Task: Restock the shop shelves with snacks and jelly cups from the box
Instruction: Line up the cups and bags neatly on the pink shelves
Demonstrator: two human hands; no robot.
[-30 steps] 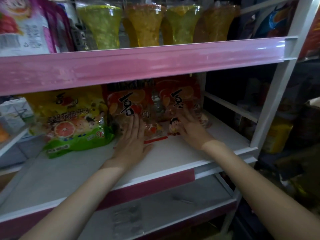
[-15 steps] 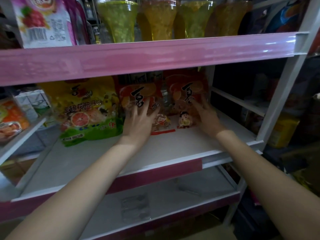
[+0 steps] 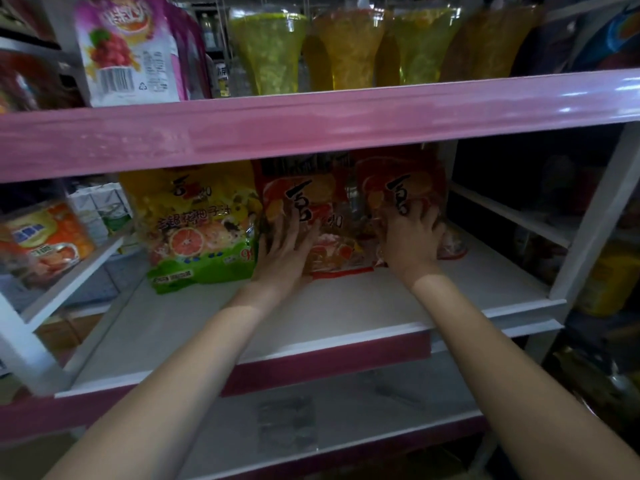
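Observation:
Two red jelly-cup bags stand side by side at the back of the white middle shelf (image 3: 346, 306). My left hand (image 3: 287, 251) lies flat against the front of the left red bag (image 3: 304, 195), fingers spread. My right hand (image 3: 412, 237) presses on the lower front of the right red bag (image 3: 398, 181), fingers spread and slightly bent. A yellow and green grapefruit jelly bag (image 3: 194, 223) leans just left of the red bags, touching the left one. No box is in view.
The pink-edged upper shelf (image 3: 311, 126) hangs low over the bags and carries tall yellow and orange jelly containers (image 3: 266, 53) and a pink pouch (image 3: 128, 53). A neighbouring rack at left holds an orange pack (image 3: 45, 237) and white cartons (image 3: 100, 206). A white upright (image 3: 595, 216) bounds the right side.
Both hands have slid up from the bags' bases onto their fronts. The two red bags now stand straighter, and the camera has moved closer.

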